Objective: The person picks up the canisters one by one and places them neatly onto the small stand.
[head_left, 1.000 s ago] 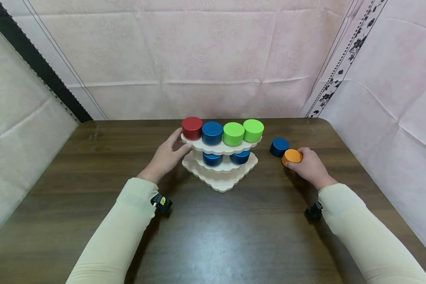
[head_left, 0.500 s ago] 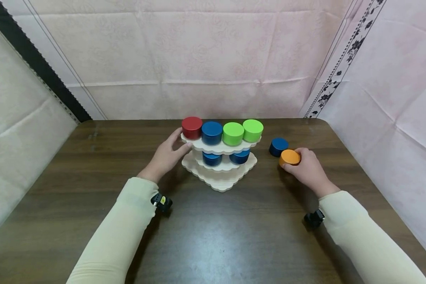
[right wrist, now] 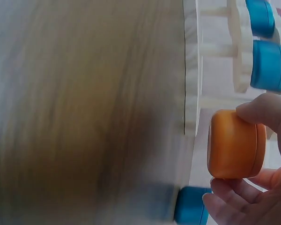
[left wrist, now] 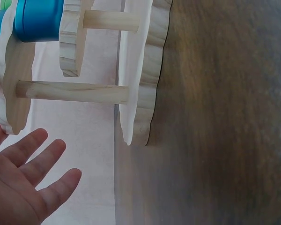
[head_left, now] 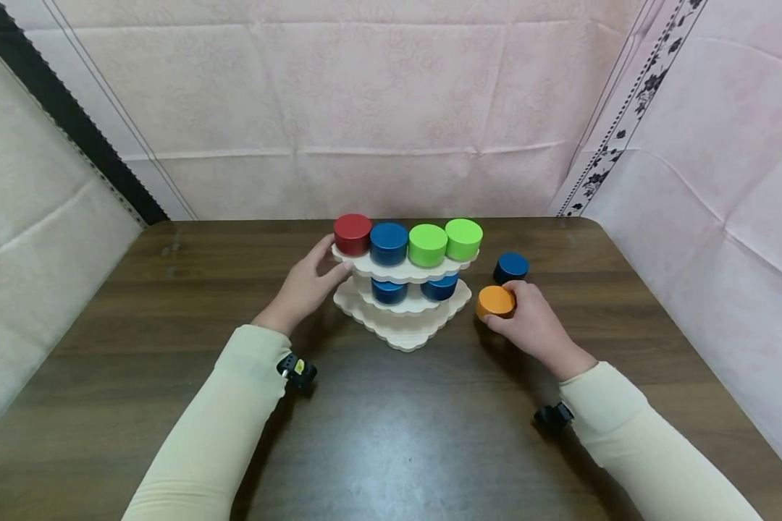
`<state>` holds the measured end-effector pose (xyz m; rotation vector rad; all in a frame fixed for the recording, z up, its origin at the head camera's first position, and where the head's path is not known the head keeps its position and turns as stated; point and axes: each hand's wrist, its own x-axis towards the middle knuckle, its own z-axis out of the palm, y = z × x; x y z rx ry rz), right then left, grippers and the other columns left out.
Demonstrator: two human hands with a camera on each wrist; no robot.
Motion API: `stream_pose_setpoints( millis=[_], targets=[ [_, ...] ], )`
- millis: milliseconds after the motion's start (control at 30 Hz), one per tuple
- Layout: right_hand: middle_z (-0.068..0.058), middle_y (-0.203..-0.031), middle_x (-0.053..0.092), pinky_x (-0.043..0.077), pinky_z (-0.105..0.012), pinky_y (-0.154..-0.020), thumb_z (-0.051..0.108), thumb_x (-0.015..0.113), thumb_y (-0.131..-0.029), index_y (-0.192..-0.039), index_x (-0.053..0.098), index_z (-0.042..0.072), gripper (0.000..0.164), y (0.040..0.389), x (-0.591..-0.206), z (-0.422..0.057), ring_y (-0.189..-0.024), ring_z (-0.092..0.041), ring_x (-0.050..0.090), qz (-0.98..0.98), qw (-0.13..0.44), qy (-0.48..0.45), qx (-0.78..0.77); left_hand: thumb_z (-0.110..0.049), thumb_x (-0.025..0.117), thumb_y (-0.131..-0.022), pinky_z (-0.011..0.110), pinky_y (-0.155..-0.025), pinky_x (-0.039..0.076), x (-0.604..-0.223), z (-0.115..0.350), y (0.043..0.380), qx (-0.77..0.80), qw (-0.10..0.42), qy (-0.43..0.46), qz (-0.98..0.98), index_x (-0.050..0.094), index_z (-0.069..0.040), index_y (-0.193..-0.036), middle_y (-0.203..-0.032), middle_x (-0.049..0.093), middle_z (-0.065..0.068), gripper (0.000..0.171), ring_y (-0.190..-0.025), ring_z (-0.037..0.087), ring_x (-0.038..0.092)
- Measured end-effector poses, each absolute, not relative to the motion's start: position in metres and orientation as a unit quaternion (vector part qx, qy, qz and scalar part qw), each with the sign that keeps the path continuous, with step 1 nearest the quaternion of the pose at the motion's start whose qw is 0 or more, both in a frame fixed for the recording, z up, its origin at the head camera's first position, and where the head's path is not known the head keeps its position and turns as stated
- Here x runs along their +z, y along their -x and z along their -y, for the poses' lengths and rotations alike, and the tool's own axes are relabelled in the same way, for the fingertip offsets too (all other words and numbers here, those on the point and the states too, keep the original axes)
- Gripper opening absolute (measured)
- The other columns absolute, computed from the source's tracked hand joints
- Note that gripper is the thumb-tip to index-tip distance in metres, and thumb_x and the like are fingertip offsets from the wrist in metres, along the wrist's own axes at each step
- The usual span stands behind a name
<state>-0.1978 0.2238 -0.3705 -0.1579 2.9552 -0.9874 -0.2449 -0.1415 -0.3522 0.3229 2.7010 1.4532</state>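
Observation:
A small round orange tin [head_left: 495, 302] is pinched between the thumb and fingers of my right hand [head_left: 531, 322], held above the table just right of the stand. The right wrist view shows the orange tin [right wrist: 236, 144] raised off the tabletop. My left hand [head_left: 305, 289] touches the left end of the stand's upper tier beside a red tin [head_left: 352, 235], its other fingers [left wrist: 49, 157] spread out loosely. The white-topped wooden tiered stand [head_left: 407, 336] has scalloped edges. A blue tin [head_left: 389, 244] and two green tins [head_left: 428, 245] complete the row on its upper tier.
Two blue tins [head_left: 439, 288] sit on the stand's middle tier, partly hidden under the upper one. Another blue tin [head_left: 511, 268] rests on the brown wooden table [head_left: 391, 434] behind my right hand. White patterned cloth [head_left: 391, 108] hangs behind the table.
My right hand has lifted the orange tin and carried it left, away from the loose blue tin and closer to the stand. My left hand has stayed in place.

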Motion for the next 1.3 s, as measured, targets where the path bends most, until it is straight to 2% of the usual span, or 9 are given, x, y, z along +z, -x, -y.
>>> stream_pose_setpoints(
  millis=[167, 800, 1300],
  targets=[
    [-0.024, -0.123, 0.046, 0.046, -0.051, -0.096, 0.022, 0.072, -0.084, -0.133, 0.040, -0.008, 0.066, 0.193, -0.370, -0.210, -0.105, -0.035, 0.047, -0.944, 0.021, 0.052, -0.324, -0.056, 0.054, -0.092, 0.061, -0.106, 0.033, -0.353, 0.143, 0.245, 0.472, 0.028, -0.106, -0.875, 0.018, -0.028, -0.155, -0.157, 0.028, 0.003, 0.078, -0.140, 0.031, 0.033],
    [-0.016, -0.111, 0.054, 0.049, -0.040, -0.086, 0.022, 0.078, -0.081, -0.120, 0.050, -0.004, 0.054, 0.177, -0.372, -0.170, -0.093, -0.027, 0.052, -0.938, 0.038, 0.084, -0.335, -0.057, 0.054, -0.091, 0.062, -0.106, 0.033, -0.353, 0.143, 0.245, 0.468, 0.031, -0.100, -0.877, 0.018, -0.029, -0.155, -0.156, 0.031, 0.005, 0.078, -0.138, 0.030, 0.035],
    [-0.013, -0.108, 0.055, 0.049, -0.037, -0.084, 0.024, 0.080, -0.079, -0.117, 0.053, -0.002, 0.054, 0.175, -0.377, -0.154, -0.090, -0.025, 0.052, -0.937, 0.040, 0.089, -0.334, -0.057, 0.053, -0.092, 0.062, -0.107, 0.030, -0.353, 0.142, 0.245, 0.468, 0.031, -0.101, -0.877, 0.018, -0.028, -0.155, -0.158, 0.027, 0.003, 0.079, -0.141, 0.029, 0.031]
  ],
)
